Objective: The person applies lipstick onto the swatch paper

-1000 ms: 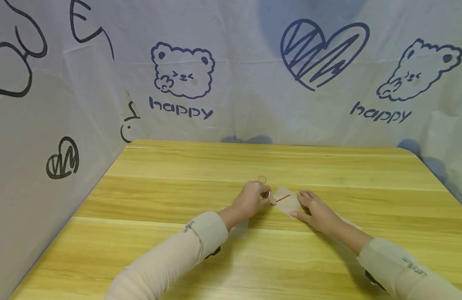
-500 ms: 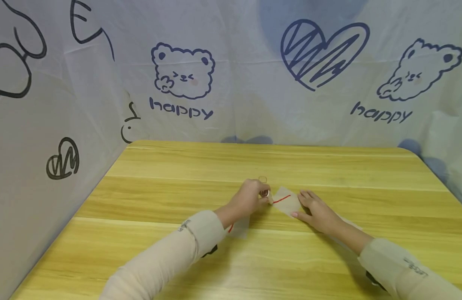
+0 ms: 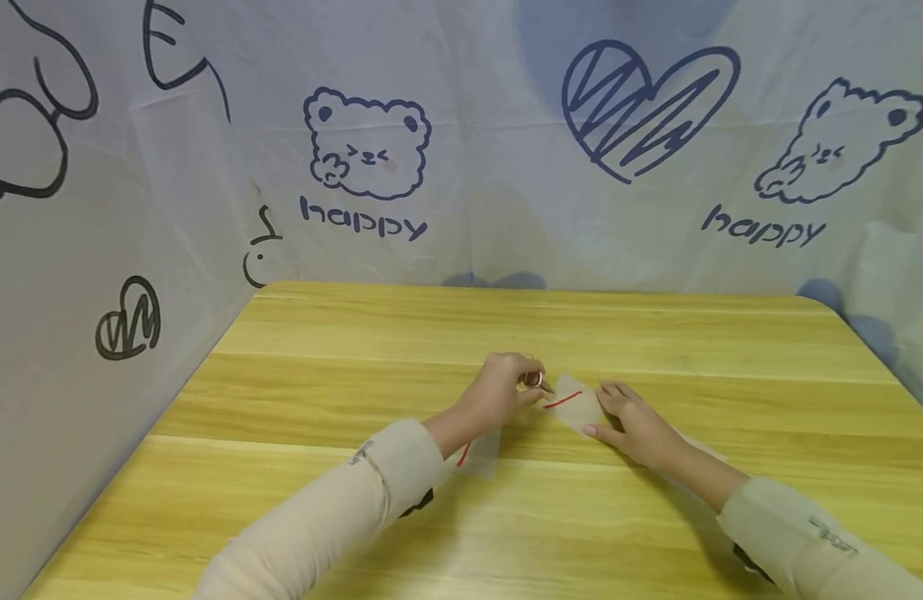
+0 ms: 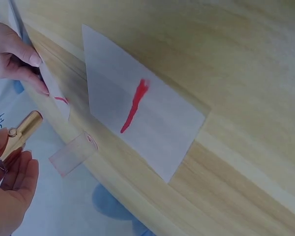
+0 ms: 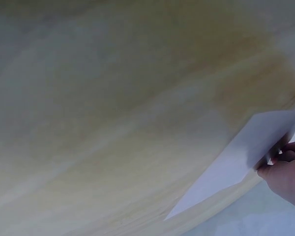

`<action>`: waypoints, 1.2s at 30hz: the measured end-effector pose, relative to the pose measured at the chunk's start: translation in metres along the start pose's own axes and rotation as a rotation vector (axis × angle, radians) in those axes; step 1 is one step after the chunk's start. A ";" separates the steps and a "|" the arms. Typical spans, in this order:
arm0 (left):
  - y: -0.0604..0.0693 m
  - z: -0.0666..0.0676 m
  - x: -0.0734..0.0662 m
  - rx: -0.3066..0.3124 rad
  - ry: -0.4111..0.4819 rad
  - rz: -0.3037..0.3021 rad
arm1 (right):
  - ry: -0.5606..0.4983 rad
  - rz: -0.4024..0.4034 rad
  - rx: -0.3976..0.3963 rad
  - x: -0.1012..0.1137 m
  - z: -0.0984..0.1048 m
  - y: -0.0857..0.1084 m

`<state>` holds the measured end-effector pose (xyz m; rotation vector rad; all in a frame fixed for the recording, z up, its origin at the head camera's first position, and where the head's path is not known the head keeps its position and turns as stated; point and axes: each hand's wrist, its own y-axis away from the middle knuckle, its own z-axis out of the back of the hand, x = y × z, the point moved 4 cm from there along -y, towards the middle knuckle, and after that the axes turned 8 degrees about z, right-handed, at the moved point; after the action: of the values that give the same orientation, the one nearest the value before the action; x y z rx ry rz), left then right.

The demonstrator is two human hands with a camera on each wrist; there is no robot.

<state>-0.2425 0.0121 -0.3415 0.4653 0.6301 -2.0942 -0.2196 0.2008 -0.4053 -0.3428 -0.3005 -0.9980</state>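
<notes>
My left hand (image 3: 502, 387) pinches a small gold tube (image 4: 27, 129) with a round knob on its side. A shiny ring shape shows by the fingers. The tube is just above the left edge of a white paper (image 3: 577, 410) bearing a red line. My right hand (image 3: 634, 423) rests on that paper's right side, fingers fairly straight and thumb spread. Under my left forearm lies another white paper (image 4: 113, 98) with a thick red stroke. Beyond the left hand stands a clear rectangular piece (image 4: 71, 156) with a red mark, nearly hidden in the head view.
A further white sheet (image 5: 221, 172) lies under my right forearm, mostly hidden in the head view. The wood-grain table (image 3: 341, 333) has its far edge against a white cloth backdrop (image 3: 491, 200) with drawn bears and hearts.
My left hand lifts slightly from the paper's left edge and tilts, uncovering more of the red line and of the stroke on the nearer paper. My right hand stays put.
</notes>
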 end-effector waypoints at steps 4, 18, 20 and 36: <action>0.002 0.002 0.001 -0.024 0.081 0.020 | 0.007 0.008 -0.001 0.000 0.001 0.000; 0.014 0.002 0.009 -0.066 0.240 0.106 | -0.055 -0.002 0.026 -0.002 0.003 -0.002; 0.016 0.000 0.010 -0.063 0.244 0.115 | -0.063 -0.009 0.028 -0.003 0.003 -0.001; 0.024 -0.009 0.000 -0.095 0.326 0.086 | -0.082 0.039 -0.047 -0.001 0.012 0.006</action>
<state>-0.2217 0.0061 -0.3553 0.7745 0.8770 -1.9130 -0.2160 0.2100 -0.3955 -0.4312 -0.3439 -0.9549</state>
